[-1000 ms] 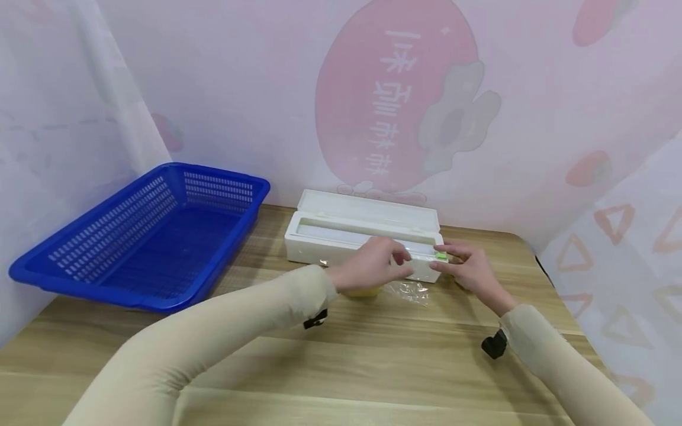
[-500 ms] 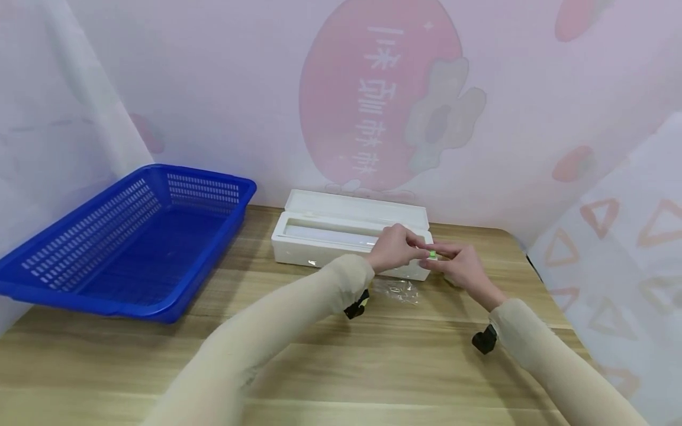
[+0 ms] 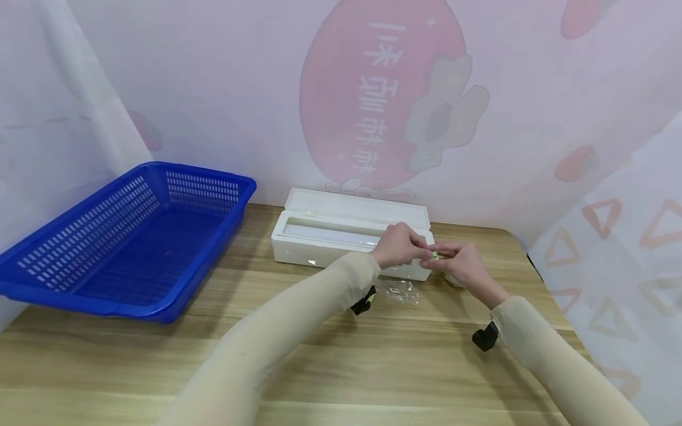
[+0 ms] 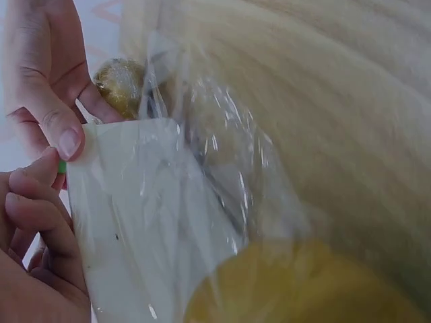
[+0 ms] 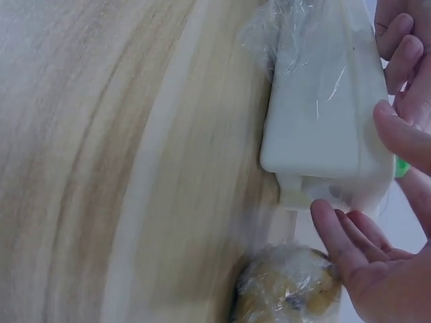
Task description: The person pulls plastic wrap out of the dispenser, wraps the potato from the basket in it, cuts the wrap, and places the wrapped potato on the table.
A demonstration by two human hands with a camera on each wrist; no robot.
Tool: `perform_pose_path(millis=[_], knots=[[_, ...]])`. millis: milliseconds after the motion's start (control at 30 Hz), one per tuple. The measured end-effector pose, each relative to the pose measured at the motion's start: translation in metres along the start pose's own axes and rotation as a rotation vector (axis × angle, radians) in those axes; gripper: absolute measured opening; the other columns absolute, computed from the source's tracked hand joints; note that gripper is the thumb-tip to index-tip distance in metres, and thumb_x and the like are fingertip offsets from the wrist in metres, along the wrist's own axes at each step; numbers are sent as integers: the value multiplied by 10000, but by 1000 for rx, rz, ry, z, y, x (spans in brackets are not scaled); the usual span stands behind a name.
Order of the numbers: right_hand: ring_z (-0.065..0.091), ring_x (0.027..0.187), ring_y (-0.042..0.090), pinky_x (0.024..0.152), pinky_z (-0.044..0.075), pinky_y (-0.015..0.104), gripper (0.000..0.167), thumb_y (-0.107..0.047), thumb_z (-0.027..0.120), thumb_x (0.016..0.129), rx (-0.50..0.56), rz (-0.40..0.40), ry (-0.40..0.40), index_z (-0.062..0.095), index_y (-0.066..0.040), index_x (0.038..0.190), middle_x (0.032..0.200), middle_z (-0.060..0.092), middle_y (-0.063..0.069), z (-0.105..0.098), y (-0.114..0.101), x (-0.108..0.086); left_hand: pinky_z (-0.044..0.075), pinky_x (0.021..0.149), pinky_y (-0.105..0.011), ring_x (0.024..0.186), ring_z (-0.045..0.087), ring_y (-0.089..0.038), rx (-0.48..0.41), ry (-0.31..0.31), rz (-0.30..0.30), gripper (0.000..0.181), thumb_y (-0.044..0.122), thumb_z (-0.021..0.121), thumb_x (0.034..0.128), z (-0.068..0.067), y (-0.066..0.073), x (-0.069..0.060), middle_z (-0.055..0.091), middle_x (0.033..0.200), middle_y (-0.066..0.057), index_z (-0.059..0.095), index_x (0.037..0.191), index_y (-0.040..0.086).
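Note:
A long white cling film dispenser (image 3: 303,251) stands on the table with its lid tilted back and a roll inside. At its right end sits a small green slide cutter (image 5: 402,167). My left hand (image 3: 401,245) pinches at this cutter with thumb and fingertip, its other fingers curled. With the thumb on top and fingers at the end face, my right hand (image 3: 466,266) holds the dispenser's right end. Clear film (image 4: 229,155) hangs over the front, reaching a blurred yellow round thing (image 4: 296,289). Beside the right hand lies a yellow-brown round item wrapped in film (image 5: 286,286).
A blue plastic basket (image 3: 160,310) stands at the left of the wooden table (image 3: 341,361). Behind the dispenser rises a pale printed curtain (image 3: 240,89), with another panel at the right. A black wrist camera (image 3: 485,337) sits under the right cuff.
My left hand has moved right along the dispenser to the green cutter and met the right hand there. The right hand stays at the dispenser's end. The head view has shifted slightly.

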State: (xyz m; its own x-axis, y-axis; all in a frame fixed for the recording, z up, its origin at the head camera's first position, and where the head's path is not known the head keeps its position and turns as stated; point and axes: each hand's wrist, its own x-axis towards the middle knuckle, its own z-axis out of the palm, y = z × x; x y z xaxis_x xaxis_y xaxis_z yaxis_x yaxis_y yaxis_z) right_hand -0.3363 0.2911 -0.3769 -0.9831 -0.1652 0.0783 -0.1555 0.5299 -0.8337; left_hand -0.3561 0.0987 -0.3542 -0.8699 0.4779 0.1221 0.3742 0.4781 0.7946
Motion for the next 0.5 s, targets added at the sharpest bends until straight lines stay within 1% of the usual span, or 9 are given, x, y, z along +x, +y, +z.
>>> perform_pose_path(millis=[100, 167, 233, 300, 367, 500], knots=[[608, 1104, 246, 875, 484, 355, 456, -296, 889, 730, 18, -7, -14, 751, -72, 1103, 1141, 701, 52, -1, 0, 1, 389, 545, -211, 553, 478, -98, 105, -18, 57, 122, 196, 734, 908, -1, 2, 1, 694, 711, 84, 797, 810, 159], [632, 1062, 253, 805, 513, 314, 451, -289, 884, 740, 7, -18, -25, 748, -63, 1105, 1154, 695, 66, -2, 0, 1, 372, 552, -211, 540, 422, -90, 163, -32, 92, 126, 193, 719, 920, -2, 3, 1, 690, 707, 70, 797, 829, 153], [638, 1048, 266, 774, 521, 301, 445, -292, 875, 753, -18, -33, -37, 746, -62, 1111, 1180, 681, 93, -3, -1, 3, 351, 534, -209, 509, 370, -86, 199, -44, 107, 133, 185, 702, 933, -4, 4, 0, 668, 672, 50, 794, 844, 148], [627, 1065, 292, 790, 525, 330, 437, -299, 861, 772, -52, -57, -54, 744, -60, 1118, 1228, 653, 123, -4, -2, 4, 331, 504, -211, 474, 335, -85, 211, -49, 112, 130, 170, 693, 938, -5, 3, 0, 638, 632, 35, 793, 862, 141], [599, 1112, 319, 844, 522, 395, 424, -296, 851, 786, -79, -72, -69, 744, -59, 1120, 1280, 619, 143, -4, -3, 5, 314, 493, -209, 461, 318, -80, 230, -47, 120, 137, 152, 683, 940, -6, 1, -1, 604, 593, 29, 791, 855, 141], [521, 1212, 375, 926, 481, 498, 404, -282, 837, 805, -137, -93, -83, 741, -44, 1117, 1375, 535, 188, -5, -6, 7, 317, 500, -211, 472, 330, -84, 253, -43, 145, 154, 138, 686, 933, -7, -1, 0, 584, 570, 57, 784, 814, 147]])
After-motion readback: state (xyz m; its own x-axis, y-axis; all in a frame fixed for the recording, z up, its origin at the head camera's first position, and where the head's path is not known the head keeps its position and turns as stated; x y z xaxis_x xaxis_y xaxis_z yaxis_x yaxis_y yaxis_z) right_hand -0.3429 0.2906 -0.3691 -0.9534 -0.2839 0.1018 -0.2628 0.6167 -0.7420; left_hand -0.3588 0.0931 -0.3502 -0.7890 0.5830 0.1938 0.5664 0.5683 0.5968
